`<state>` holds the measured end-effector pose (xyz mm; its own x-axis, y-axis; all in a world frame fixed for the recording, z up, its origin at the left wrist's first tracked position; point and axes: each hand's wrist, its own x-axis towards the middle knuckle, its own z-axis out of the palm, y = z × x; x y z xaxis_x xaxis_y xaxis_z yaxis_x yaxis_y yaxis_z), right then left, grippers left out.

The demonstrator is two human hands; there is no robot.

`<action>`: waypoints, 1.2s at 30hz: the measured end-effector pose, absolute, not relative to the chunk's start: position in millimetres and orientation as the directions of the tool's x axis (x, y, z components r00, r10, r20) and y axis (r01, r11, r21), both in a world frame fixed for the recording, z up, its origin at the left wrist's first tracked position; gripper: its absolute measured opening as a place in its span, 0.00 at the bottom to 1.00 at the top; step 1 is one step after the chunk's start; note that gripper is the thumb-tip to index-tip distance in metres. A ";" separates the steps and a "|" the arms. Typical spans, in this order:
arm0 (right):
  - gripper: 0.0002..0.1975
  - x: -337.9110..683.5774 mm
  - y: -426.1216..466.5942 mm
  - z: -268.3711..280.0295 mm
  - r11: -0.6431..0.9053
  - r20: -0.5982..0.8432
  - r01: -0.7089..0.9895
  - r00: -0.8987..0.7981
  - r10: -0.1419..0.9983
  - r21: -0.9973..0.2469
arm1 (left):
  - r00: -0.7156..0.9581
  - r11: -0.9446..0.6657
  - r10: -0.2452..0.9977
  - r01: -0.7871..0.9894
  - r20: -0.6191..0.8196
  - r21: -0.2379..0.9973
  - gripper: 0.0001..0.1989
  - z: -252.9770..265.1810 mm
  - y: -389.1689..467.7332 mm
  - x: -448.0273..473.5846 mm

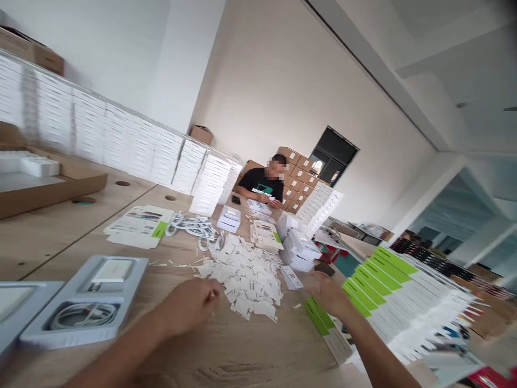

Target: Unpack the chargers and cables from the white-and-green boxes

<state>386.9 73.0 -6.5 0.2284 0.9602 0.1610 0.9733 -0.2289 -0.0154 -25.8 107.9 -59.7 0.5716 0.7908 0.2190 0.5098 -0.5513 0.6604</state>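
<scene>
My left hand [191,303] hovers over the wooden table with its fingers curled together. Whatever it may hold is hidden. Just beyond lies a heap of small white printed cards [252,272]. On the right, my right hand [326,293] is smeared by motion, so its fingers do not show clearly. It is above a green-and-white flat carton [319,317] and close to some white cards with black print [291,277]. Left of my left hand sits a white tray [139,269] holding a white charger [113,271] and a coiled white cable [83,315].
Green-and-white cartons [383,280] are stacked at right. White cables [194,226] and flat printed cartons [139,223] lie farther back. White boxes [299,249] stand behind the cards. Tall white box stacks [133,140] line the left. Across the table, a person [262,186] handles something small.
</scene>
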 end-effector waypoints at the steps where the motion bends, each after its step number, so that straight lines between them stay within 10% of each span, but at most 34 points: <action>1: 0.26 374.7 88.9 -4.8 -0.170 0.162 0.983 0.178 0.971 -0.065 | 0.606 -0.602 0.766 0.560 0.215 0.569 0.13 -61.3 105.7 -25.2; 15: 0.15 144.8 185.3 -30.7 0.439 0.187 0.754 -0.401 0.897 -0.489 | 0.601 -0.540 0.799 0.732 -0.020 0.415 0.13 -66.8 103.2 -22.7; 36: 0.29 -55.4 289.2 -53.5 0.690 -0.085 0.718 -0.696 0.713 -0.091 | 0.625 -0.580 0.761 0.535 0.174 0.614 0.17 -89.5 112.8 -23.4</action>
<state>-55.4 289.2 -53.5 -0.6962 0.7128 -0.0853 0.7179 0.6902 -0.0910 -23.4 112.8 -89.5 0.6252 0.7609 0.1738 0.5352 -0.5800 0.6141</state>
